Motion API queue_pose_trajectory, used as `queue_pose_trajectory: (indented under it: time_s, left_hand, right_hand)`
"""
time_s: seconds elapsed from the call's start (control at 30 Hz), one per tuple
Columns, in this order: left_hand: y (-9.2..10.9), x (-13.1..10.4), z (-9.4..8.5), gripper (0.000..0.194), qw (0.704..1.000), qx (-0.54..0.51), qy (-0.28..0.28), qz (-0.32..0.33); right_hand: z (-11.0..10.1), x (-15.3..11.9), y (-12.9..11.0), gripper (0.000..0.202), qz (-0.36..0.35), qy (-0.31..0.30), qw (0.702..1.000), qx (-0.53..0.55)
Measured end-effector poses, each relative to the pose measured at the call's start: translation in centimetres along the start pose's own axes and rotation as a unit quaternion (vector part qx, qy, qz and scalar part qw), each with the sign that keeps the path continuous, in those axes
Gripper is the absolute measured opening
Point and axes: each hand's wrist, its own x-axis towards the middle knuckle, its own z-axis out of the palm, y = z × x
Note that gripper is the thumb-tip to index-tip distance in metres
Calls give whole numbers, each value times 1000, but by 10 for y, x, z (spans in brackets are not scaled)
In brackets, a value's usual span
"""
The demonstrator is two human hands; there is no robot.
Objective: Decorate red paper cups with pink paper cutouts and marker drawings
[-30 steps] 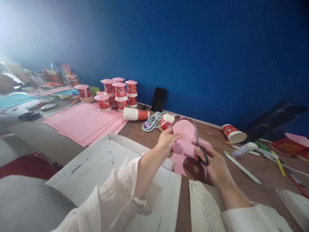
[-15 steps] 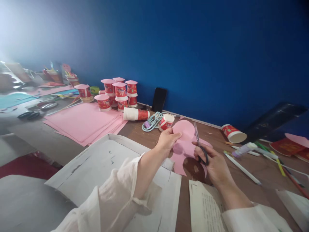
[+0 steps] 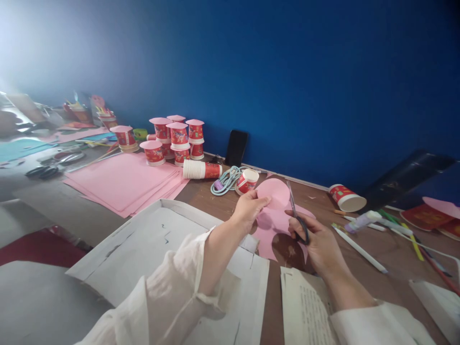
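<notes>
My left hand (image 3: 249, 209) pinches a round pink paper disc (image 3: 276, 192) at its lower left edge, thumb on top. Scissors with dark handles (image 3: 304, 230) are gripped in my right hand (image 3: 321, 244); their blades point up and touch or nearly touch the disc's right edge. Whether the blades are apart is hard to tell. Below the disc lies a pink paper sheet (image 3: 265, 239) with round holes cut out, the brown table showing through one. A red paper cup (image 3: 247, 181) stands tilted just beyond my left hand.
Red cups with pink discs on top (image 3: 179, 136) stand stacked at the back left, beside pink sheets (image 3: 122, 179) and a nested row of cups (image 3: 201, 169). A phone (image 3: 236, 147) leans on the blue wall. A white box lid (image 3: 143, 249), booklet (image 3: 305, 306) and pens (image 3: 361, 249) surround my arms.
Almost nothing differs. Both hands, the disc and the scissors keep their places, with only a very slight shift of the whole view.
</notes>
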Motion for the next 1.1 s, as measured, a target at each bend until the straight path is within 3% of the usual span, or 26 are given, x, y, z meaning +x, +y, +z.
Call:
queue_pose_trajectory:
  time_s: [1.1]
  left_hand:
    - [0,0,0,31,1000,6,0,-9]
  right_hand:
    - [7,-5,-8,48,3,26,999,24]
